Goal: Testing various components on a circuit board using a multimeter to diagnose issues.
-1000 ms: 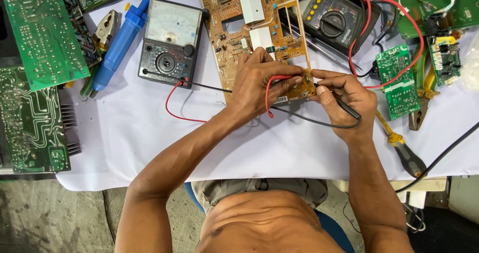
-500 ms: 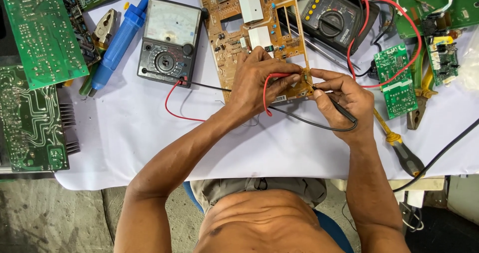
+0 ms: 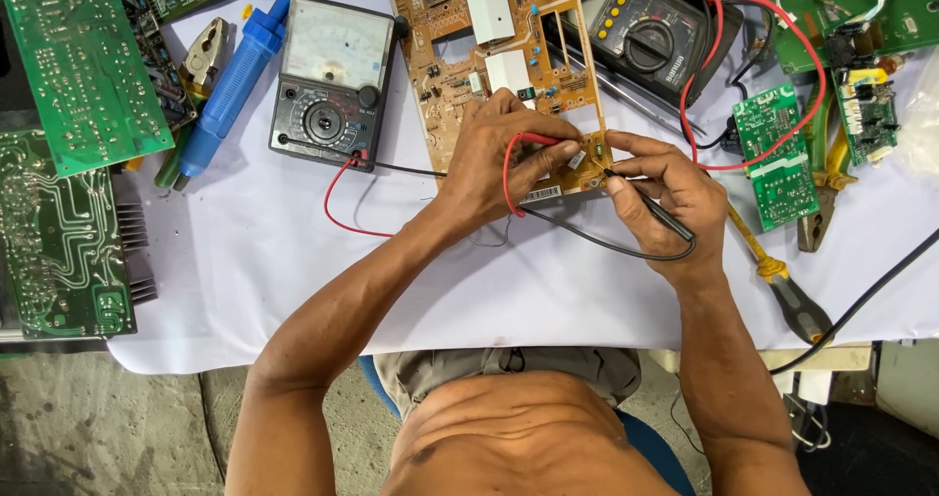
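A tan circuit board [image 3: 460, 61] lies on the white cloth at the table's middle back. My left hand [image 3: 504, 158] rests on its near edge and pinches a red test probe [image 3: 538, 140] against the board. My right hand [image 3: 665, 198] holds a black test probe [image 3: 657, 207] like a pen, its tip touching the board's near right corner beside the red probe. Red and black leads [image 3: 342, 224] run from the probes to an analog multimeter [image 3: 328, 85] left of the board.
A second black multimeter [image 3: 650, 36] sits at the back right. Green circuit boards [image 3: 73, 66] lie at the left, smaller ones [image 3: 778, 154] at the right. A blue desoldering pump [image 3: 235, 85], a yellow-handled screwdriver [image 3: 782, 281] and pliers lie about. The table edge runs near my body.
Both hands have stayed on the board's near edge; the probe tips shifted only slightly.
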